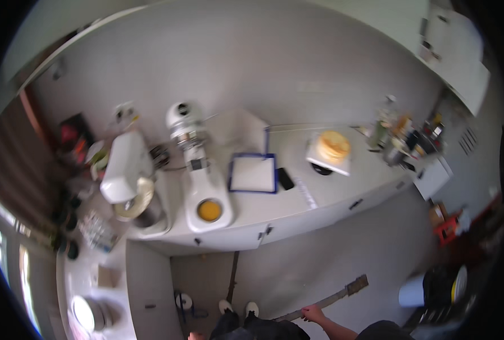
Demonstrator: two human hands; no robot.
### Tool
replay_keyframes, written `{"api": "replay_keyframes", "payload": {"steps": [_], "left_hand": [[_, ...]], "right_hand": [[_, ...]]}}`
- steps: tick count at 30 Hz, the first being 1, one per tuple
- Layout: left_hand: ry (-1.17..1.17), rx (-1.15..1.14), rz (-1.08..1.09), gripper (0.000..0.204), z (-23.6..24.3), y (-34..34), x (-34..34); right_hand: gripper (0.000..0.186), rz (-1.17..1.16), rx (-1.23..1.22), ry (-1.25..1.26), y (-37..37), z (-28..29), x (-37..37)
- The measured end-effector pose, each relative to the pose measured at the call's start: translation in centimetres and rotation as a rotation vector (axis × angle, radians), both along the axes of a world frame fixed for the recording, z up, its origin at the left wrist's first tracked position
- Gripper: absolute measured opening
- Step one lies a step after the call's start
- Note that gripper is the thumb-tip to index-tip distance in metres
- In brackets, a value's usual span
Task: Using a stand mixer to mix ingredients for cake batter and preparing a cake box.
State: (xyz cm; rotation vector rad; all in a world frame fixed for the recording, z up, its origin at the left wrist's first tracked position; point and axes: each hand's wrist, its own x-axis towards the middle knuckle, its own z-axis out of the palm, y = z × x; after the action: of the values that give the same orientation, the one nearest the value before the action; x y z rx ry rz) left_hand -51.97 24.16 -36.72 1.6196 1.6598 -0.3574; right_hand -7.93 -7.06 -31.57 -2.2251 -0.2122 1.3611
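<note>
My right hand (pixel 313 313) hangs low over the floor, away from the counter, its fingers curled in with nothing showing in them. Only a sliver of my left hand (pixel 195 336) appears at the lower edge, its fingers mostly cut off. Ahead on the counter stands a white stand mixer (pixel 128 170) with a steel bowl (pixel 150 211) and pale cream at its beater. Beside it, another white mixer (pixel 185 122) has its head raised, and a round orange-yellow area (pixel 209 211) shows in its base. Farther right, a round golden cake (pixel 333 146) sits on a white board (pixel 338 166).
A blue-edged tray (pixel 253 173) and a black phone (pixel 285 178) lie mid-counter. Bottles and tools (pixel 399 136) crowd the right end. A white tub (pixel 87 313) stands on the left counter. A bin with a black bag (pixel 436 288) and a red stool (pixel 447 228) are at right.
</note>
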Motion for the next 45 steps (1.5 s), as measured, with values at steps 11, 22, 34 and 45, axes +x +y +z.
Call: {"api": "replay_keyframes", "payload": {"steps": [11,22,34,45], "left_hand": [[-0.457,-0.217,-0.263,0.036,-1.0,6.1,6.9],[-0.313,0.022,-0.295,0.037,5.8,7.0,4.5],[0.068,-0.092,0.258,0.034,1.8,-1.4,-8.3],[0.129,-0.087,0.199,0.037,6.2,-2.0,-5.6]], "right_hand": [[0.033,-0.062,-0.243,0.043,-4.8,-0.5,-7.5],[0.028,0.229,0.012,-0.299,5.0,-1.5,-4.5],[0.023,0.192,0.125,-0.174,5.9,-6.8,-4.3],[0.021,0.237,-0.009,0.016,13.2,-2.3,-3.5]]}}
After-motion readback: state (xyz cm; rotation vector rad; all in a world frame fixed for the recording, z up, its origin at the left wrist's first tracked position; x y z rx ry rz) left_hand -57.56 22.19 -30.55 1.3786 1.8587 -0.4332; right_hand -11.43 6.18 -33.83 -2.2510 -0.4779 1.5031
